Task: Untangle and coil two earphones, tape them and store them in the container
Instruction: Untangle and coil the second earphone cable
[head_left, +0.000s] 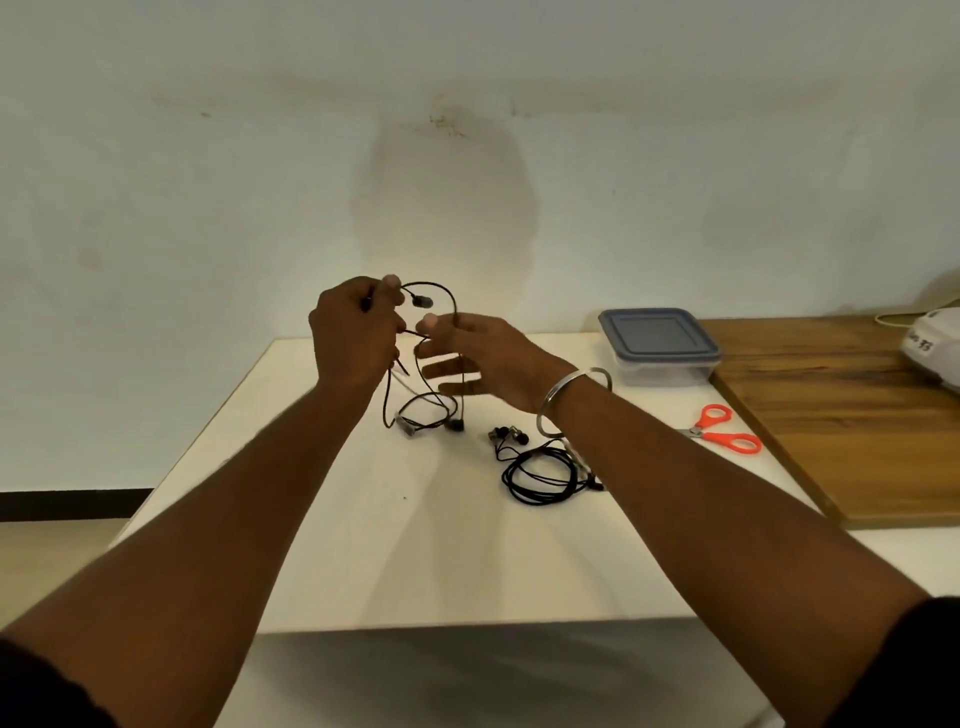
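Earphone cable (432, 283) pinched in curled left hand (353, 335); grip of right hand (485, 349) blurred, unclear.

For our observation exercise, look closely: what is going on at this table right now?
A person holds a black earphone up over the white table with both hands. The left hand grips its cable, and the right hand seems to pinch it with the thumb, the other fingers spread. The cable's lower loops reach the table. A second earphone lies coiled by the right forearm. The container, lid on, and the scissors sit untouched to the right.
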